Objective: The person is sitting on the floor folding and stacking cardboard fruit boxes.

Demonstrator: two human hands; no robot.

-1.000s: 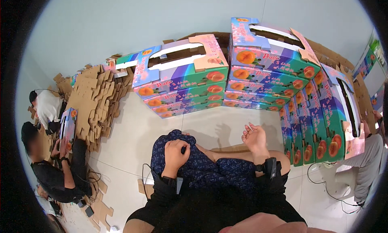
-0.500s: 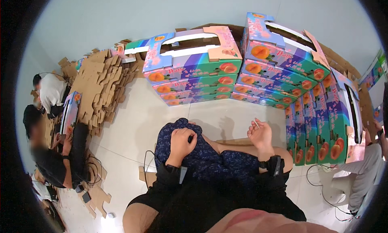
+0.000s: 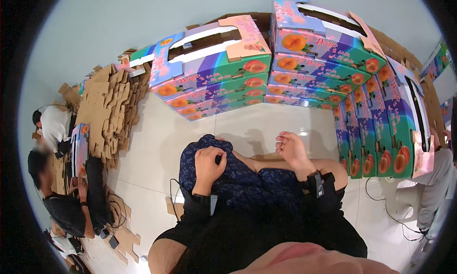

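The left hand (image 3: 208, 163) is clenched, bunching the dark patterned cloth (image 3: 238, 179) on the lap at frame centre. The right hand (image 3: 291, 148) hovers released, fingers loosely curled, grasping nothing, just above a flat cardboard piece (image 3: 266, 157) at centre.

A likely risk: the cloth could slip off the knee, since only one fist pins it.

Two stacks of colourful fruit boxes (image 3: 219, 74) stand across the top, a third at the right edge; one heap of cardboard blanks (image 3: 112, 107) lies upper left, beside two seated people (image 3: 57, 179).
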